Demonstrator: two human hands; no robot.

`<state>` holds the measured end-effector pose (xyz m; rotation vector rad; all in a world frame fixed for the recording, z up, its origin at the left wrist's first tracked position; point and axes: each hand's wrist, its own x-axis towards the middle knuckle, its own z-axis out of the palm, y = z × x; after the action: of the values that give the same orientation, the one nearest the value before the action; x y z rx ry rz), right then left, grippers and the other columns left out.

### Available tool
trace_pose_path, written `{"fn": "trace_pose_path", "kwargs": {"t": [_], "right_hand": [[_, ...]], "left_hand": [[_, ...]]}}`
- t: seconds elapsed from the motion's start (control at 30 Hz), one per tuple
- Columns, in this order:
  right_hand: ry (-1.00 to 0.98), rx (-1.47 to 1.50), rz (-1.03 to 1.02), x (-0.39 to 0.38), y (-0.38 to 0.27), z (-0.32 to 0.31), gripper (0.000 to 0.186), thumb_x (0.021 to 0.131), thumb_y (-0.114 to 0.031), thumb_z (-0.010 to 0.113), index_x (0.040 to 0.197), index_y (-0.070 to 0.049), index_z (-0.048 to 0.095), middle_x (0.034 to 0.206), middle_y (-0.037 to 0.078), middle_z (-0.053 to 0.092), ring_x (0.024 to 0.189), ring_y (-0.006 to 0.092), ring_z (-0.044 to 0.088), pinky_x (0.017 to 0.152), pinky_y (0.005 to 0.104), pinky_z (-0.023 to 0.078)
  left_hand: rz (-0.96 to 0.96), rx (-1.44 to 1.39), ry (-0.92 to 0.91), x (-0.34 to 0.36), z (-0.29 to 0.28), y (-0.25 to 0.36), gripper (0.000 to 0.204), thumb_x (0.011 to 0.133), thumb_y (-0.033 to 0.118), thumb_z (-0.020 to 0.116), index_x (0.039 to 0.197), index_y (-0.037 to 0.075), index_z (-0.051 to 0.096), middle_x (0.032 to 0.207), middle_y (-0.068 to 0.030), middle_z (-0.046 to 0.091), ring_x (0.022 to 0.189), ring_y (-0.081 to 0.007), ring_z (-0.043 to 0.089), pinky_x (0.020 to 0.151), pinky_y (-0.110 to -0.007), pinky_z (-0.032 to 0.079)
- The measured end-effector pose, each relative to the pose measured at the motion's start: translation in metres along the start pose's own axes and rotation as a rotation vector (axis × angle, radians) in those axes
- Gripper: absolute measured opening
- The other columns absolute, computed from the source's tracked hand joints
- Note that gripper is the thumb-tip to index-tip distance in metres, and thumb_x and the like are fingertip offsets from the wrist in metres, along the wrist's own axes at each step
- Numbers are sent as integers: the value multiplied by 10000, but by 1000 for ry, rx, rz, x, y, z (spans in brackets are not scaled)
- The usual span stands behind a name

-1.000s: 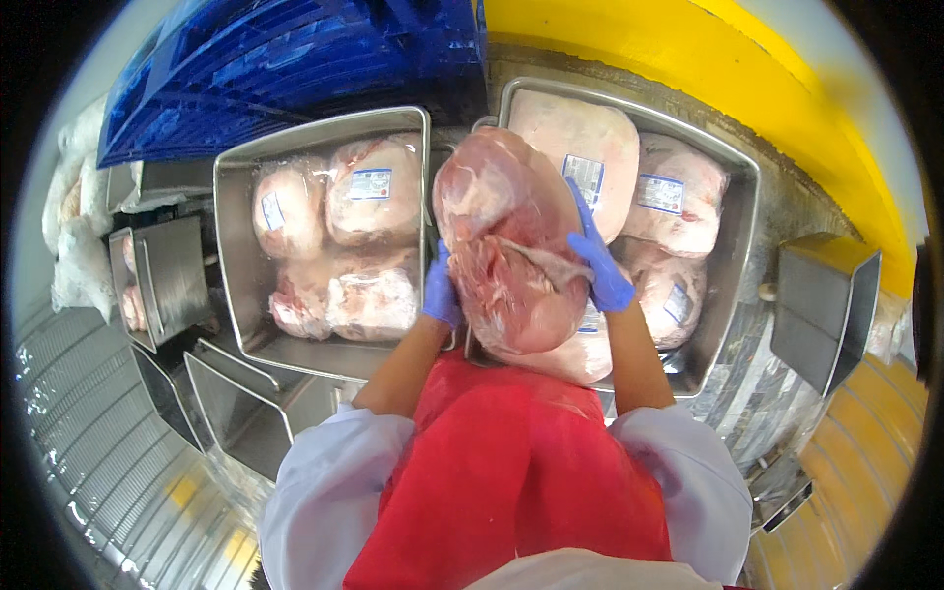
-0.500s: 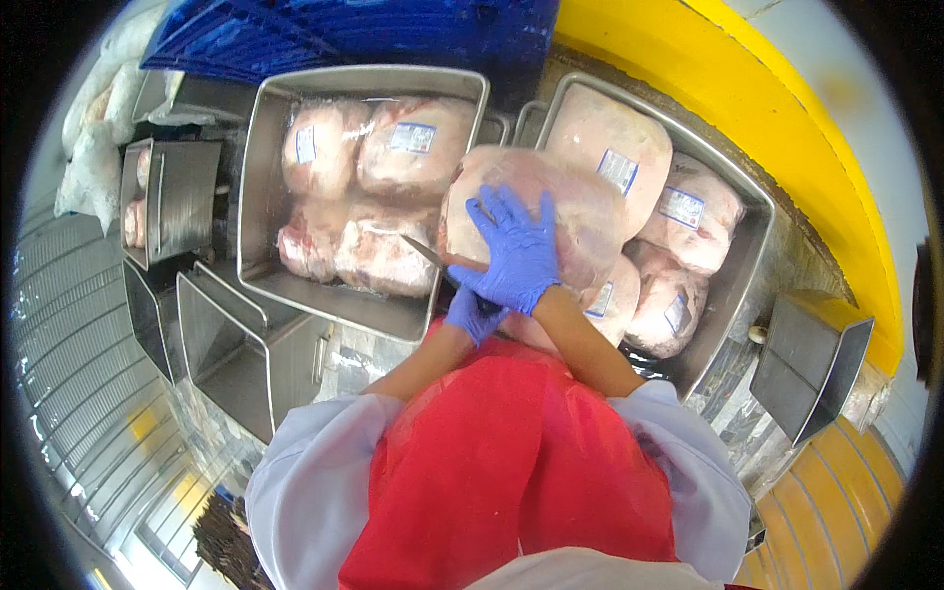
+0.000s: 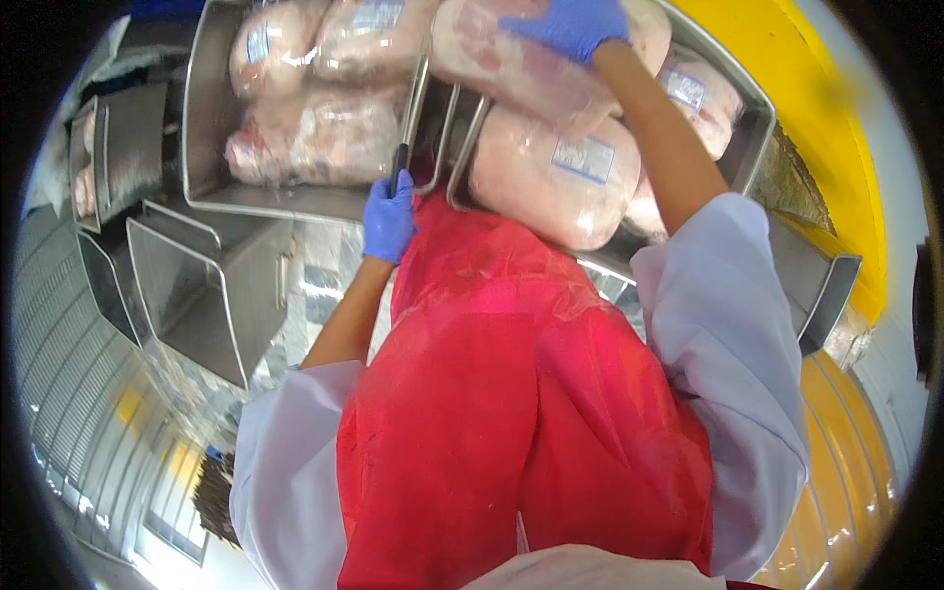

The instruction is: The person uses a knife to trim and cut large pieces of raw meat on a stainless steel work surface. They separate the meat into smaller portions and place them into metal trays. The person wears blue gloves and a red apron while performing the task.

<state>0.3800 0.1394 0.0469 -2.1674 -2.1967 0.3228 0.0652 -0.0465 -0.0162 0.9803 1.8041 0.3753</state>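
Observation:
My left hand is closed around the black handle of a knife, held by the near right corner of the left metal tub; its blade is hard to make out. My right hand lies with outstretched fingers on top of a large plastic-wrapped piece of pale meat at the upper edge. Below that piece, a labelled wrapped meat piece sits at the near left corner of the right metal tub. Another wrapped piece lies to the right, partly behind my forearm.
Several wrapped meat pieces fill the left metal tub. Smaller metal bins stand at the left and at the right. A yellow wall curves along the right. My red apron is close to the tubs.
The view has shifted, so the tubs sit higher. My hands have parted: the left, with the knife, moved left; the right slid farther away over the large piece, uncovering the labelled piece below.

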Motion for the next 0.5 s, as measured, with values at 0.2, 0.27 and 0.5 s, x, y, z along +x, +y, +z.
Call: {"fn": "trace_pose_path", "kwargs": {"t": [0.2, 0.27, 0.5], "right_hand": [[51, 91, -87, -2, 33, 6, 781, 751, -630, 644, 1334, -116, 569, 1322, 173, 586, 1216, 373, 553, 1056, 447, 421], [90, 86, -123, 2, 34, 19, 745, 772, -605, 640, 1326, -110, 582, 1335, 168, 582, 1226, 372, 546, 1064, 431, 417], [131, 269, 94, 3, 44, 36, 755, 837, -609, 596, 1343, -49, 566, 1368, 196, 562, 1267, 353, 529, 1091, 385, 388]], "left_hand": [[411, 317, -24, -69, -34, -9, 425, 934, 305, 645, 1331, 175, 564, 1082, -218, 683, 980, -388, 671, 793, -432, 539], [432, 377, -92, -73, -38, -21, 475, 918, 296, 660, 1375, 256, 537, 1075, -199, 685, 961, -390, 668, 788, -436, 539], [735, 520, -59, -29, -25, -25, 489, 909, 299, 658, 1377, 369, 535, 889, -160, 680, 801, -350, 673, 697, -442, 535]]}}
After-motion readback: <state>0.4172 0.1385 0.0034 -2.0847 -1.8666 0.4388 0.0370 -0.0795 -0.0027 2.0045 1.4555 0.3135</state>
